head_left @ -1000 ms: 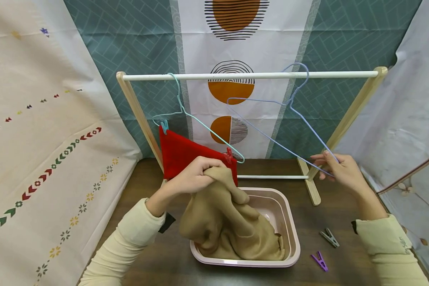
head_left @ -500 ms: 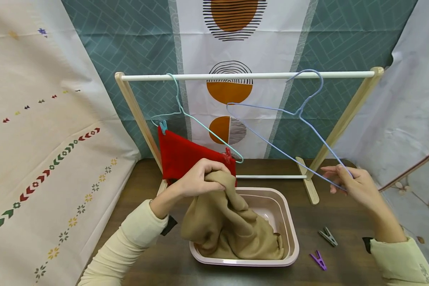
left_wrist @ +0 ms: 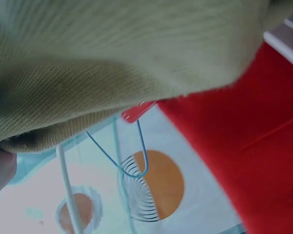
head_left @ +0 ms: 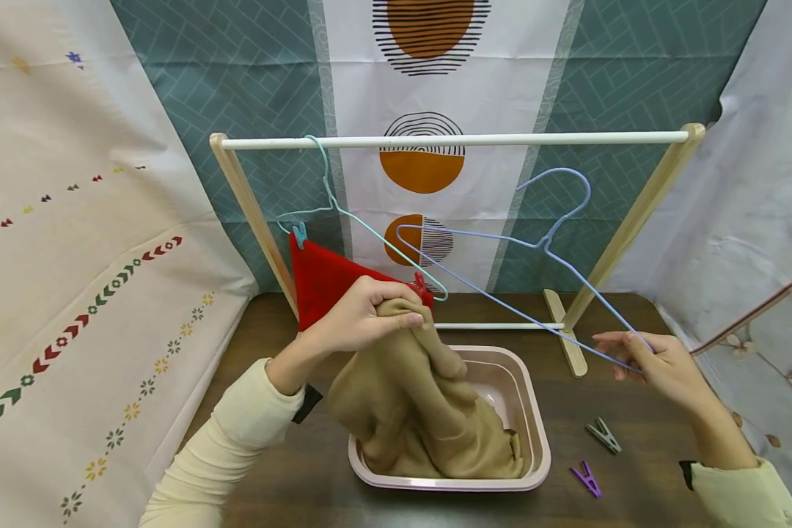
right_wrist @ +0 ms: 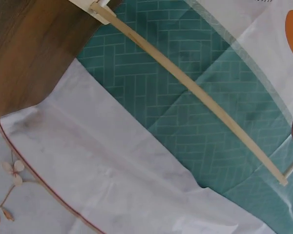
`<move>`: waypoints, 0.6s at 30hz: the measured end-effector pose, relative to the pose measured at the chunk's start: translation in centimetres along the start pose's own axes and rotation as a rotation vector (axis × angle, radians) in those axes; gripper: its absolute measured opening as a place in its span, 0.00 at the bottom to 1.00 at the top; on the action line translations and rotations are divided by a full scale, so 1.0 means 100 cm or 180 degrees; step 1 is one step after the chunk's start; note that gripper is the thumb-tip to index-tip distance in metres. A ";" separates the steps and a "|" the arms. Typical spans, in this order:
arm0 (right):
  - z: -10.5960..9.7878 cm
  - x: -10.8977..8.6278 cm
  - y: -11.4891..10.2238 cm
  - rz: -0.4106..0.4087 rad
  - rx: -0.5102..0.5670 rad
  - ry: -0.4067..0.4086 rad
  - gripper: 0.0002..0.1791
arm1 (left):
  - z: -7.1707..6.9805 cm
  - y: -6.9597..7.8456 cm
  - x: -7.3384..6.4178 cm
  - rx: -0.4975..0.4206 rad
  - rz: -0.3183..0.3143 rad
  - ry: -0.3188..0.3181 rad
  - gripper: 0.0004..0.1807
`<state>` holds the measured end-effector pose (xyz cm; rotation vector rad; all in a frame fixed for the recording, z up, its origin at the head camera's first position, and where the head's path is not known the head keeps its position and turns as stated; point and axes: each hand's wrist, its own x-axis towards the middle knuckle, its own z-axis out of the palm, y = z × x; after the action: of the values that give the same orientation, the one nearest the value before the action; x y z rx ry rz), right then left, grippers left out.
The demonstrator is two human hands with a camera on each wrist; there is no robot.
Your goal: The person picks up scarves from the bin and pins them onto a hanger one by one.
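My left hand grips the top of a bunched brown cloth, whose lower folds lie in a pink plastic basin. In the left wrist view the brown cloth fills the upper part. At the right, my right hand pinches one corner of a blue wire hanger. The hanger's hook sits below the white top bar, off it. A mint-green hanger hangs from the bar at the left, with a red cloth pegged to it by a blue clothespin and a red clothespin.
A drying rack with a white top bar and wooden legs stands behind the basin. To the basin's right, a grey clothespin and a purple clothespin lie on the dark wooden table. Patterned fabric hangs on several sides.
The blue hanger has come off the top bar and down, now tilted in front of the rack. My right hand has moved right and lower. The left hand still holds the brown cloth, slightly shifted.
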<state>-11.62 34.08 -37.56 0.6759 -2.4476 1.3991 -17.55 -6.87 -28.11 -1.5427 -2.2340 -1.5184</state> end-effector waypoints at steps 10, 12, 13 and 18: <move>0.004 0.006 -0.010 -0.0410 0.0008 -0.0102 0.22 | 0.009 0.002 0.027 -0.0240 -0.0037 -0.0109 0.03; 0.006 0.007 -0.013 -0.0507 0.0023 -0.0116 0.21 | 0.014 -0.001 0.030 -0.0269 -0.0113 -0.0056 0.03; 0.007 0.008 -0.014 -0.0592 0.0089 -0.0137 0.21 | 0.016 -0.003 0.031 -0.0293 -0.0143 -0.0029 0.03; 0.016 0.017 -0.016 -0.1036 0.0708 -0.0339 0.20 | 0.025 -0.011 0.034 -0.0331 -0.0375 0.0037 0.05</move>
<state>-12.28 31.57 -36.50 1.1669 -2.1455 1.5433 -18.97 -2.70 -28.46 -1.4462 -2.3125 -1.6956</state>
